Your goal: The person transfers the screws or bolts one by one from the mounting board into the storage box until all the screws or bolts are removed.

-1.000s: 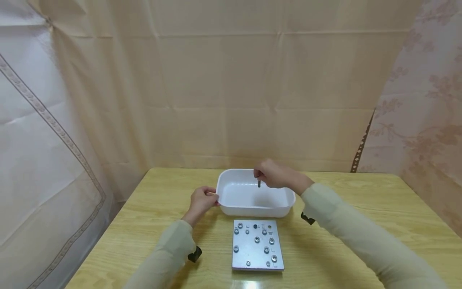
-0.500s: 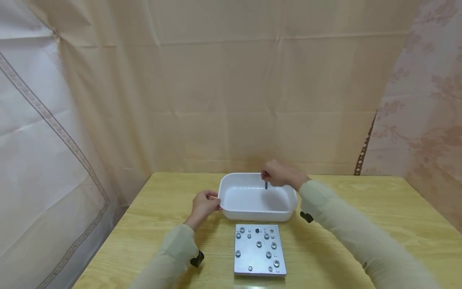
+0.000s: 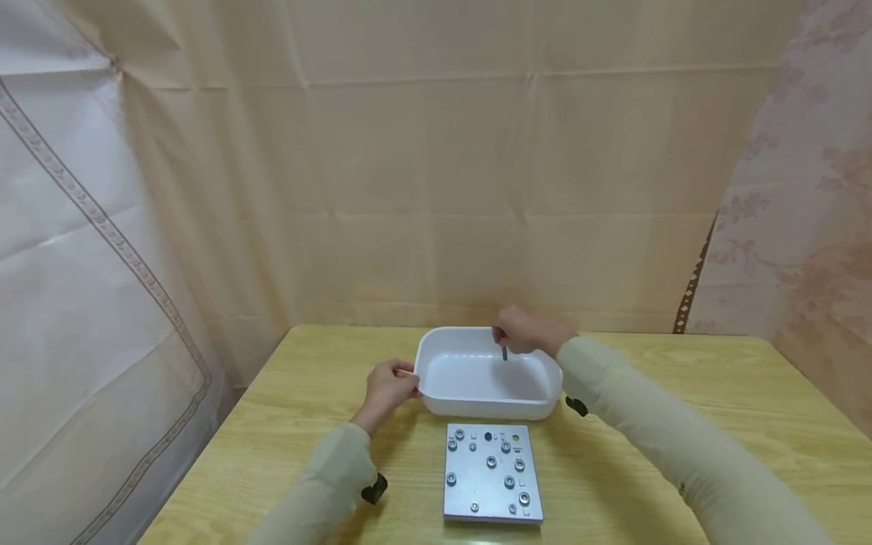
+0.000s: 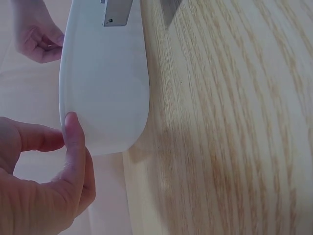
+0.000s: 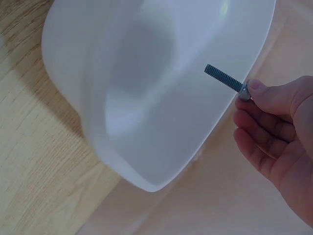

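Note:
A white plastic basin [image 3: 487, 409] stands on the wooden table. At its left end my left hand [image 3: 388, 386] pinches the rim between thumb and fingers, as the left wrist view shows from outside the basin's wall [image 4: 107, 88]. Over the basin's back right part, my right hand [image 3: 526, 331] pinches a threaded metal bolt [image 5: 224, 79] by its head. The bolt's shank points down into the basin in the head view. No other thing shows on the basin's visible floor.
In front of the basin lies a silver metal plate [image 3: 473, 493] with several socket-head screws set in it and a dark hole near its back edge. The wooden table [image 3: 327, 356] ends behind the basin at a beige hanging cloth [image 3: 409, 189].
My right hand has moved slightly to the right over the basin with the bolt. The head view has tilted a little; my left hand keeps its grip on the rim.

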The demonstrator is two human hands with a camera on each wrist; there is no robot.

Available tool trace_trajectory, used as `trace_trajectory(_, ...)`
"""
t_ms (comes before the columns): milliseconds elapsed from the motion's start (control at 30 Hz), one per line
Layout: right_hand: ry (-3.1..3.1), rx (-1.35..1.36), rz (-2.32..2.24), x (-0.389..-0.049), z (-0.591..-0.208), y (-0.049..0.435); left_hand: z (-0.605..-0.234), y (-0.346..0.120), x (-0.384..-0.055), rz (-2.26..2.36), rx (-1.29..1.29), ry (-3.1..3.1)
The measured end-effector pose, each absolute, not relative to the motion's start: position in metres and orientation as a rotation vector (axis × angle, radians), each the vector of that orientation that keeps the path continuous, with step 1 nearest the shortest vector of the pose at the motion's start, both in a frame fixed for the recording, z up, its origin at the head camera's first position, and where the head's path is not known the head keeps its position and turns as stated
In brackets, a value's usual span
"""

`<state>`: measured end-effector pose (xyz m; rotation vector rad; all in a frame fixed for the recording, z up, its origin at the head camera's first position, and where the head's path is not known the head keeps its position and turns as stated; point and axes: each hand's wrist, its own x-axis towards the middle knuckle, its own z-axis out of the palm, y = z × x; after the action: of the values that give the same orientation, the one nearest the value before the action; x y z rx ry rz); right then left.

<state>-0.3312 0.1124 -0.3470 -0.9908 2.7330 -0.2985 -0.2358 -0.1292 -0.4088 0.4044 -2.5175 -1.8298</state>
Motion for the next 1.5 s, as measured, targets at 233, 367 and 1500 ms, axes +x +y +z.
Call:
trace_trajectory(233,2.729,-0.99,-0.236,-0.333,-0.341,0.106,-0.408,-0.128,-0.237,-1.839,0.4,-2.517)
trace_trajectory(367,2.714,-0.976,-0.237,-0.335,-0.34,0.103,-0.408,-0.129,-0.237,-1.844,0.412,-2.514)
trace_trajectory(1500,2.795,-1.279,-0.359,-0.282,-0.351,0.109,-0.411,-0.133,-0.237,-1.857,0.359,-2.488)
